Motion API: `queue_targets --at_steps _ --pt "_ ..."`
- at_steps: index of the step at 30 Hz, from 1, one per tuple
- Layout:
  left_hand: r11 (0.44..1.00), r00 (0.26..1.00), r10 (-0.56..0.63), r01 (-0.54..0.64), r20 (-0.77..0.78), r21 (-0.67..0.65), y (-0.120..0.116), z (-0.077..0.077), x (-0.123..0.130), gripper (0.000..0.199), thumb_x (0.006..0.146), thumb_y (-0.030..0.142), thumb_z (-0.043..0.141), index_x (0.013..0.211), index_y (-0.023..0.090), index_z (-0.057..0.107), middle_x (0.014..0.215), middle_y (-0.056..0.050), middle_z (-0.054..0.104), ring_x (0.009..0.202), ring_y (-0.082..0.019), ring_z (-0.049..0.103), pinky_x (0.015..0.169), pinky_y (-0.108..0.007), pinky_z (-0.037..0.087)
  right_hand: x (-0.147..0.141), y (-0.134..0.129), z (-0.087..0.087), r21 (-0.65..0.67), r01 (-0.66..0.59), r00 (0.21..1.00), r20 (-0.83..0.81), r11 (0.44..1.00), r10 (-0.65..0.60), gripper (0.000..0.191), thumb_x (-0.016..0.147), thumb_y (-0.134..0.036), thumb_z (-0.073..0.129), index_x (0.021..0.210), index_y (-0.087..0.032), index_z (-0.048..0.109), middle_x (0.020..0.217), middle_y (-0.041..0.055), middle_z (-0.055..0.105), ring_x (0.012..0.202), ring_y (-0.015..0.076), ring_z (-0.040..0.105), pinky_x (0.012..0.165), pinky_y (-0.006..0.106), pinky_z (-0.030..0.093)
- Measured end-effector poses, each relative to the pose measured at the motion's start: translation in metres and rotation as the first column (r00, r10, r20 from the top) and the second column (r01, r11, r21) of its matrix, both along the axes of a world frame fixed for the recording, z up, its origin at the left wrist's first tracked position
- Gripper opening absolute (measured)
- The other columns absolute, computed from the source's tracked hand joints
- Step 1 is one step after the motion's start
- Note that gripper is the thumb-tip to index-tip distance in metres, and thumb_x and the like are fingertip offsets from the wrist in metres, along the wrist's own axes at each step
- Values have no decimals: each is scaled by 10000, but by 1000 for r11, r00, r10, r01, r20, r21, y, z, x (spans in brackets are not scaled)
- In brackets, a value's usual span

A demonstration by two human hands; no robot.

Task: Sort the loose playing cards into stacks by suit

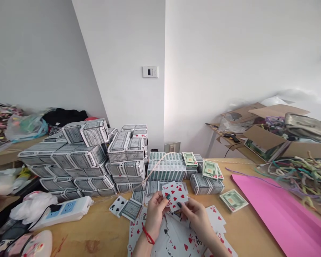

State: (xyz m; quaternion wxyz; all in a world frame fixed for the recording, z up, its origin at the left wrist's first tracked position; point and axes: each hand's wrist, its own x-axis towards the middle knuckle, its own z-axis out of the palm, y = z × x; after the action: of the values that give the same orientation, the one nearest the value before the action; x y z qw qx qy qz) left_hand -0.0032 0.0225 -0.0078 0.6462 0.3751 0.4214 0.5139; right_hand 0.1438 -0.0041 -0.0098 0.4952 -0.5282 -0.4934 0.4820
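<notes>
Near the lower middle, my left hand (156,210) and my right hand (196,214) hold a few fanned playing cards (175,195) between them, hearts facing me. Dark green nails show on both thumbs, which press on the card faces. A red string circles my left wrist. Beneath my hands, loose face-up cards (173,235) are spread on the wooden table (96,232). Left of my left hand lie a spade card (118,205) and a grey-backed card pile (132,210). Some heart cards (215,217) lie right of my right hand.
Stacked grey card bundles (88,160) stand at left and centre, beside a row of green boxes (166,166). A green card box (233,200) lies near a pink sheet (283,214). A white power strip (64,212) is left; yarn (305,182) and cardboard boxes (310,153) are right.
</notes>
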Motion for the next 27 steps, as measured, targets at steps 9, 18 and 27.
queue_targets --at_steps 9,18,27 --pt "989 983 -142 145 -120 18 -6 2 10 325 647 316 657 913 142 591 750 -53 651 675 -187 586 567 -271 490 2 3 -2 -62 91 985 -141 994 -99 355 704 -502 558 578 -187 453 468 -73 371 387 81 341 386 207 295" --pt "972 934 83 1 -347 234 -2 1 0 275 724 392 570 781 134 646 602 -11 558 559 -133 468 534 -226 393 3 3 -3 -39 13 1000 -24 999 -14 398 690 -577 519 662 -182 479 524 -60 386 437 85 316 409 209 282" --pt "970 929 134 -52 -344 239 -8 6 5 280 717 410 572 780 143 623 551 13 499 492 -112 413 468 -207 353 2 2 5 -63 -5 1000 -24 998 3 419 732 -570 464 571 -185 428 480 -58 346 442 90 325 428 209 283"
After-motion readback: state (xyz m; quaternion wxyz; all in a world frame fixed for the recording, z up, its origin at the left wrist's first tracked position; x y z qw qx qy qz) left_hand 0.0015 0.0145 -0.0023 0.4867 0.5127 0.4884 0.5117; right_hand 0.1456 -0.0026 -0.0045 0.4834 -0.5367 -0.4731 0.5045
